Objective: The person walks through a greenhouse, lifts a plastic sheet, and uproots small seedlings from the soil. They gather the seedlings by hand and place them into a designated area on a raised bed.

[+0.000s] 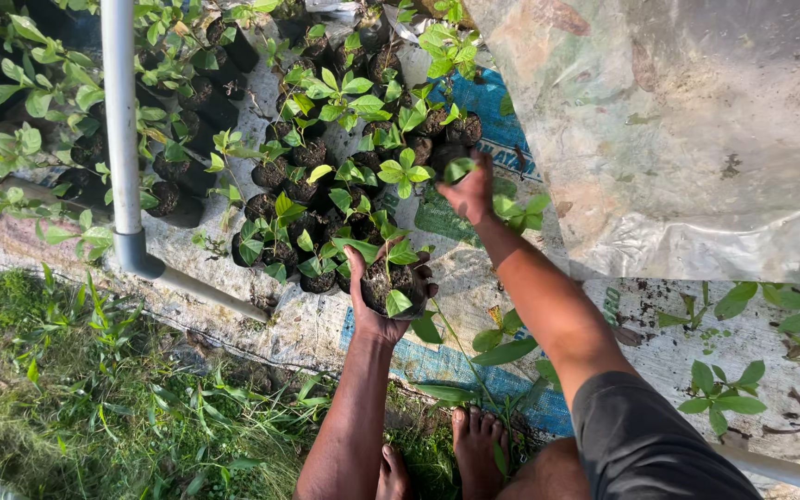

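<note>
Head view, looking straight down. The left hand point(372, 310) was closed around a small black seedling bag point(391, 287) filled with dark soil, the fingers wrapped about its sides. A young green plant point(391, 255) stood upright in that bag. The bag was held just at the near edge of a packed group of like seedling bags point(312, 167), touching or nearly touching the closest of them; which, could not be told.

The right hand point(468, 193) was extended further out, curled over another bagged seedling point(456, 162) at the right-hand edge of the same group. Its fingers were bent around the top of that bag; whether the bag was lifted or resting could not be determined.

The group of bags stood on worn plastic sheeting point(474, 278), pale with blue patches and soiled. A grey pipe point(122, 130) ran upright on the left side of the frame and bent at an elbow joint toward the near side. Beyond it, further potted plants point(30, 111) were crowded together. A clouded plastic cover point(687, 130) occupied the upper right. Grass point(94, 407) lay at lower left. The person's bare feet point(474, 449) were on the ground at the sheeting's edge, and dark shorts point(650, 444) showed at lower right.
</note>
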